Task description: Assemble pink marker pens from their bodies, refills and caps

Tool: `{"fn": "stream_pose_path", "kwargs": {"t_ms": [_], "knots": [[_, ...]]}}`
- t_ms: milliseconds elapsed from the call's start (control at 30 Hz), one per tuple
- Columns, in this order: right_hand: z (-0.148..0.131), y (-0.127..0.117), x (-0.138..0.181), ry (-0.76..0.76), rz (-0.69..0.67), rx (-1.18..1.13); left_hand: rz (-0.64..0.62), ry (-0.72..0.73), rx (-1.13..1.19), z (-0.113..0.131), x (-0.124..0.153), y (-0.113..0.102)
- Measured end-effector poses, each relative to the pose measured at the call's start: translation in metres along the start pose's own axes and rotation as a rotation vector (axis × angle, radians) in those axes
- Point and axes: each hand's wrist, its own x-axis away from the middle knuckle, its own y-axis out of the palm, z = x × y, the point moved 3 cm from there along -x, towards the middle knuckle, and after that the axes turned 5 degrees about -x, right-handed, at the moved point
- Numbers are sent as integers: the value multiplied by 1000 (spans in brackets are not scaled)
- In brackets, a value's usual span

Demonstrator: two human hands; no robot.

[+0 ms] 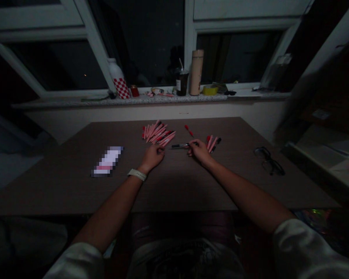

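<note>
My right hand pinches a dark pen, its black end pointing left above the table. My left hand, with a pale watch band at the wrist, is curled closed near the pen's left end; whatever may be in its fingers is too small and dim to tell. Just beyond the left hand lies a loose pile of pink pens with some red and black parts. A smaller group of pink, red and black pens is beside my right hand. Between the two groups, farther back, rests a red pen part.
A phone with a blurred screen lies on the table at left, and black-framed glasses at right. On the windowsill stand a checkered bottle, a drink cup, a tan thermos and yellow tape.
</note>
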Motion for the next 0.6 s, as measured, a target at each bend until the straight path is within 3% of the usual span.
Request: {"fn": "stream_pose_path", "kwargs": {"t_ms": [167,400,600], "knots": [[-1,1,1,-3,-10,13,153,111,25,14,1,-7],[-10,4,7,0,-41,22,94,208,75,18,1,-3],[-20,-4,7,10,99,8,138,148,86,16,-1,-7]]}}
